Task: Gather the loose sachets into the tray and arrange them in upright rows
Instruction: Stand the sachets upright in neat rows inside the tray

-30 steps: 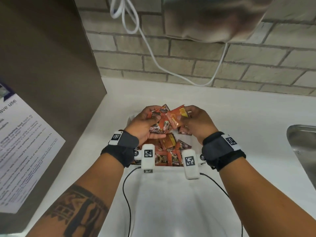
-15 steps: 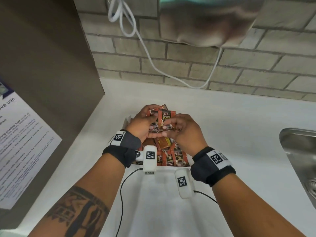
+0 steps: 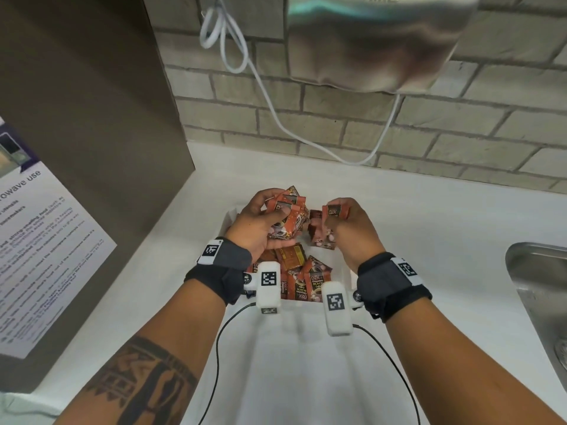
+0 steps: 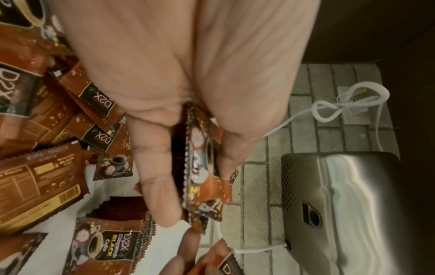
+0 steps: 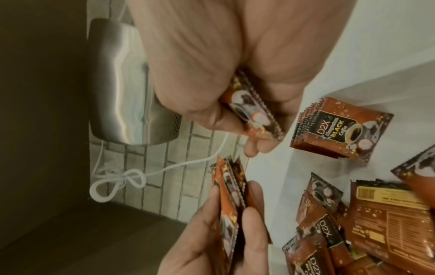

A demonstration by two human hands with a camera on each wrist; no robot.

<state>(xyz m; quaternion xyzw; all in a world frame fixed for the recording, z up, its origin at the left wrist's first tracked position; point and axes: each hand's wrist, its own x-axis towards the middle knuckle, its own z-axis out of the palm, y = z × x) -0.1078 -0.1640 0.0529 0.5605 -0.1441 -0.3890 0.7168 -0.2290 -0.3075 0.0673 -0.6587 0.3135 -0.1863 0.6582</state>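
Orange-brown coffee sachets lie loose in a white tray (image 3: pixel 229 216) on the counter. My left hand (image 3: pixel 274 208) grips a small upright bundle of sachets (image 3: pixel 290 210) above the tray's far left; they show edge-on (image 4: pixel 203 167) in the left wrist view. My right hand (image 3: pixel 333 219) pinches a single sachet (image 3: pixel 336 211) just right of the bundle, a short gap apart; it is also clear in the right wrist view (image 5: pixel 252 115). A neat stack of sachets (image 5: pixel 341 130) stands at the tray's far end. Loose sachets (image 3: pixel 302 280) fill the near part, between my wrists.
A steel hand dryer (image 3: pixel 377 41) hangs on the brick wall with a white cord (image 3: pixel 276 118) looping below it. A brown panel with a printed notice (image 3: pixel 40 240) stands on the left. A metal sink (image 3: pixel 540 286) lies at the right edge of the white counter (image 3: pixel 429 225).
Half a second ago both hands were together at the bundle. The right hand has since drawn away to the right, pinching one sachet; the left still grips the bundle.
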